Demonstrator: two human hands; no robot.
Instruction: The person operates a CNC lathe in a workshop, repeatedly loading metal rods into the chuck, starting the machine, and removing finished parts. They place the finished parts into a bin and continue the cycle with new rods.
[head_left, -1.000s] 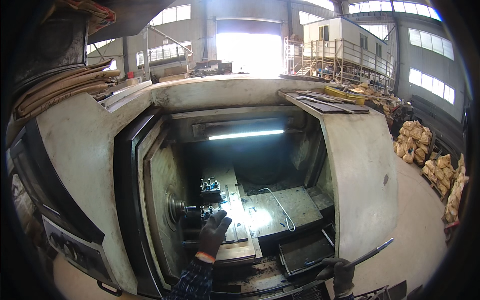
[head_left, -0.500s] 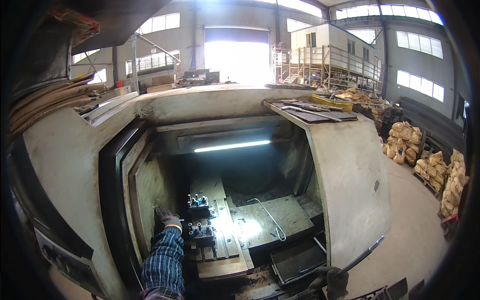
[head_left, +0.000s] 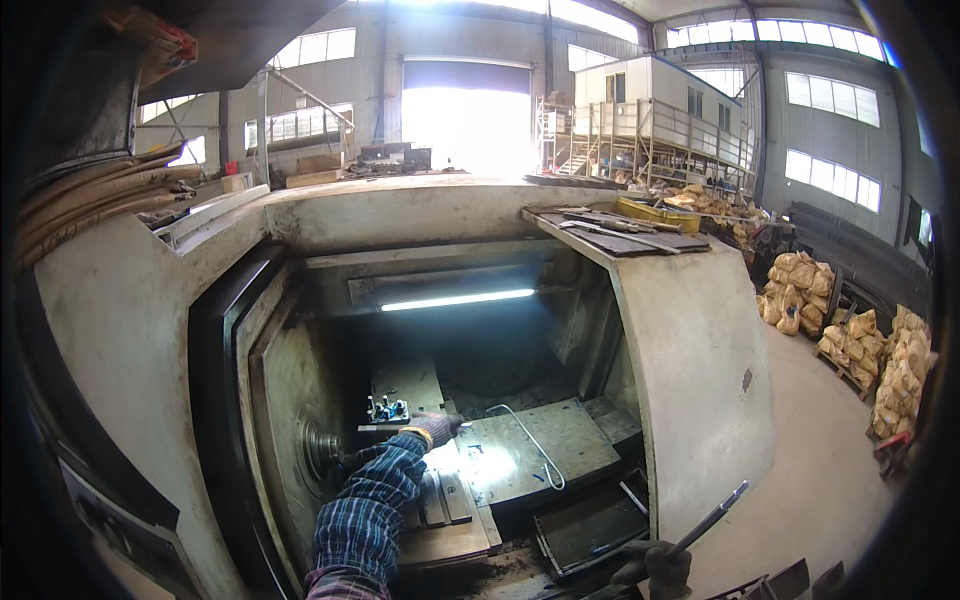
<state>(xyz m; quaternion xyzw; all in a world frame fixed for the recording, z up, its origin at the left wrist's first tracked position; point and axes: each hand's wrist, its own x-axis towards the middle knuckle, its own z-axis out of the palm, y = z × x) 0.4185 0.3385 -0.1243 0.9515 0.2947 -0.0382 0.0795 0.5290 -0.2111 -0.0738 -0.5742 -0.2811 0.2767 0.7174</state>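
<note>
My left hand (head_left: 434, 429), in a grey knit glove, reaches into the machine over the slotted bed (head_left: 452, 520). Its fingers look closed, and a small pale tip pokes out beyond them; what it belongs to, I cannot make out. Left of the wrist, a round metal spindle (head_left: 321, 449) sticks out of the machine's inner wall. Just behind the hand stands a tool holder block (head_left: 386, 409) with bolts on top. At the lower right, my dark-gloved right hand (head_left: 655, 568) grips a dark rod (head_left: 708, 522) with a lighter tip, slanting up to the right outside the opening.
A bent white hooked rod (head_left: 533, 440) lies on the flat metal plate (head_left: 570, 445). Below it sits a dark tray (head_left: 590, 530). A lamp tube (head_left: 458, 300) glows at the back. Tools rest on the right-hand ledge (head_left: 625, 235); stacked sacks (head_left: 850, 345) stand on the floor.
My left hand has moved right from the inner wall to above the bed, uncovering the spindle and hiding the nearer tool holder. The right hand still holds the rod.
</note>
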